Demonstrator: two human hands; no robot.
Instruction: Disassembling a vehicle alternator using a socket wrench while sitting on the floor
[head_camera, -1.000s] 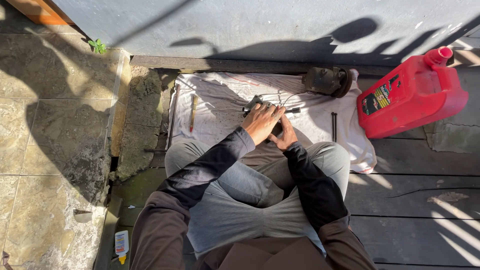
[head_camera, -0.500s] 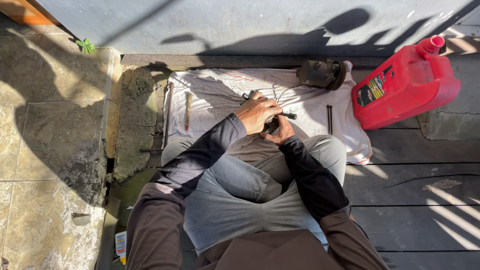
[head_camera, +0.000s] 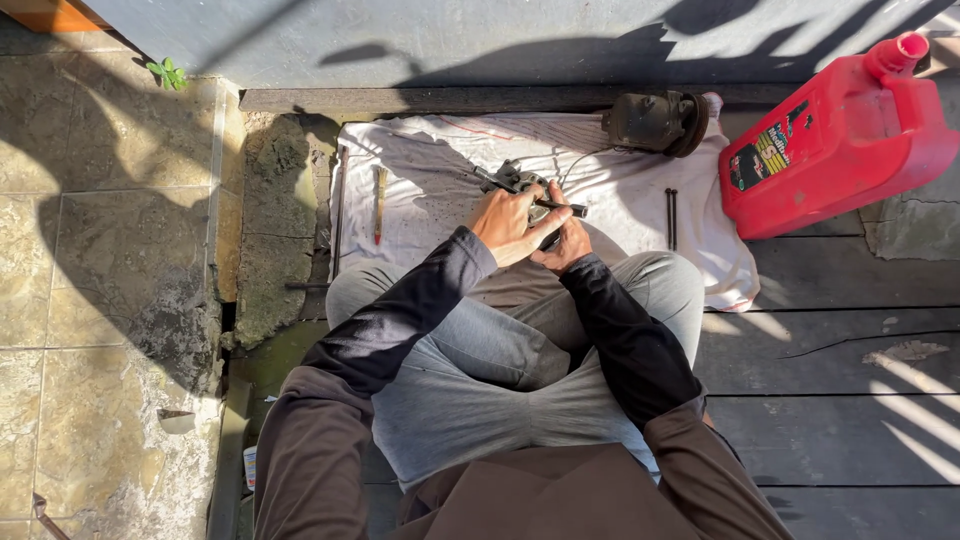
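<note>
Head view: left hand (head_camera: 508, 226) and right hand (head_camera: 563, 243), both clamped around a small metal part (head_camera: 522, 181) over the white cloth (head_camera: 430, 190), its thin rod (head_camera: 560, 207) pointing rightward beyond the right hand.

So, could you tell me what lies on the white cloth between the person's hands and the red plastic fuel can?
In the head view, two thin dark metal rods lie side by side there.

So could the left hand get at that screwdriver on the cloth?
Probably yes. The screwdriver lies bare on the white cloth just left of the left hand, nothing between them, though that hand is now busy on the metal part.
</note>
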